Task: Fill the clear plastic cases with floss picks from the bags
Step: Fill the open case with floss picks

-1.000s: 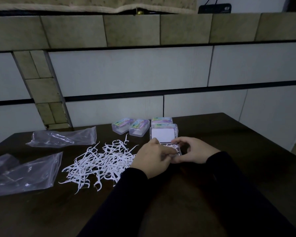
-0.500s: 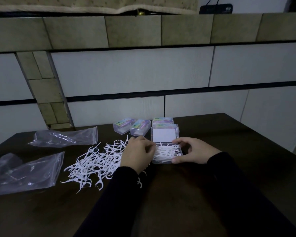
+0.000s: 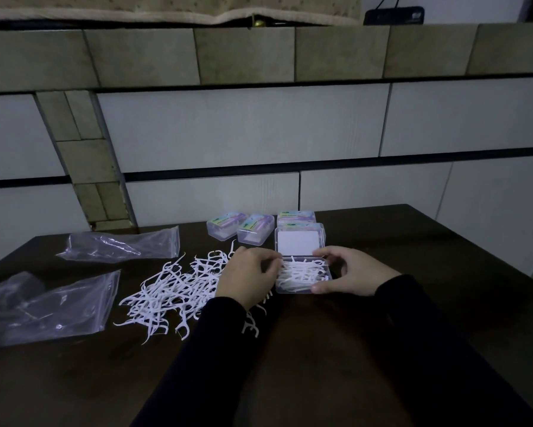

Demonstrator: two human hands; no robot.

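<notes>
An open clear plastic case (image 3: 302, 289) lies on the dark table with its lid (image 3: 299, 241) raised behind it; white floss picks fill its tray. My right hand (image 3: 351, 271) grips the case, thumb at its front right corner and index finger on the back rim. My left hand (image 3: 248, 277) sits at the case's left edge with its fingers curled, fingertips touching the picks at the rim. A loose heap of white floss picks (image 3: 173, 291) is spread on the table to the left of that hand.
Three closed cases with colourful labels (image 3: 226, 224) (image 3: 256, 228) (image 3: 296, 217) stand behind the open one. Two clear plastic bags (image 3: 120, 246) (image 3: 43, 306) lie at the left. A tiled wall rises right behind the table's far edge.
My left hand drew back leftward off the case, uncovering the picks inside, and now rests at the case's left edge. The right hand stayed on the case.
</notes>
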